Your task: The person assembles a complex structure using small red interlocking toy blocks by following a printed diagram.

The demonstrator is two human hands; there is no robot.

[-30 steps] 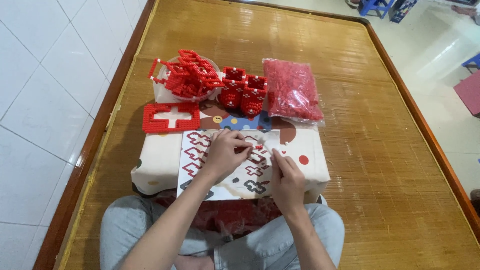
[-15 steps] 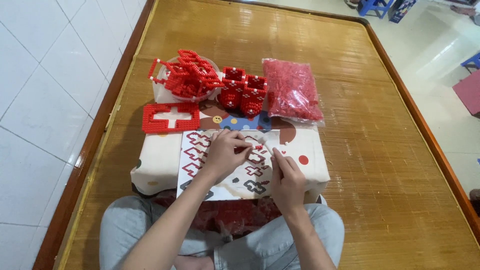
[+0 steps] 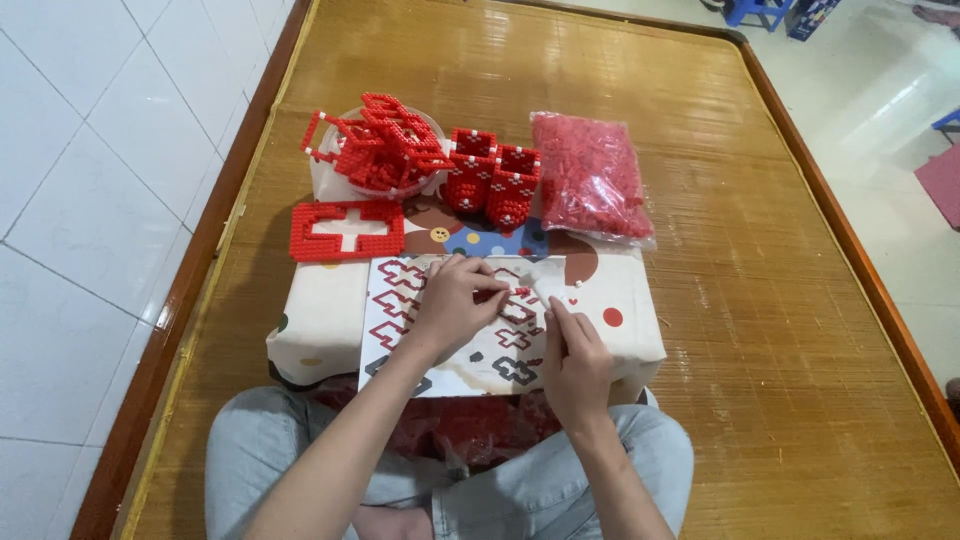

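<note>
Centre frame: my left hand (image 3: pixel 455 300) pinches a short red bead strip (image 3: pixel 508 292) lying crosswise, my right hand (image 3: pixel 572 352) half-curled, empty, just lower right.

Small red piece (image 3: pixel 522 291) at the left hand's (image 3: pixel 455 303) fingers (image 3: pixel 497 284): too small to tell its shape. Pattern sheet (image 3: pixel 400 300): middle covered by both hands. Right hand (image 3: pixel 573 362): fingertip contents indiscernible. Legs: cut off by bottom edge. Blue stool (image 3: pixel 757 10): cropped at top edge.
</note>
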